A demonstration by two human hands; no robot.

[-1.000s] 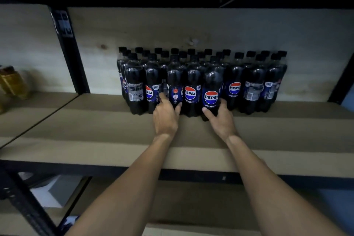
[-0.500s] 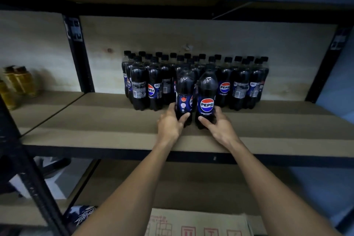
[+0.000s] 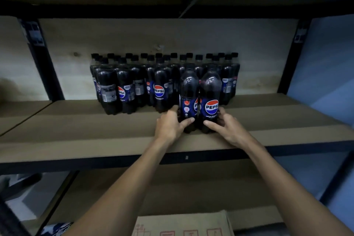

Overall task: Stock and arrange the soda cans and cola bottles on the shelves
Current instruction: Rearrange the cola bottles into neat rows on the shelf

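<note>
On the brown fibreboard shelf [image 3: 76,136], mid-rack: two bottles gripped low, forward of the main block.

Left hand [image 3: 170,124] wraps the lower part of the left dark plastic cola bottle [image 3: 188,90], thumb across the front and fingers curled behind. Right hand [image 3: 229,129] grips the right dark plastic cola bottle [image 3: 210,86] the same way. Both bottles are upright and touching each other. They appear to stand on the board just ahead of the packed rows of black-capped cola bottles [image 3: 134,82] against the pale wooden back panel [image 3: 258,53]. Judgement: move the pair as one, bases flat on the board, with the grip low so neither tips. Settle them flush with the front row, then turn the left label outward to match its neighbour. Go gently, since a knock could topple the row.
</note>
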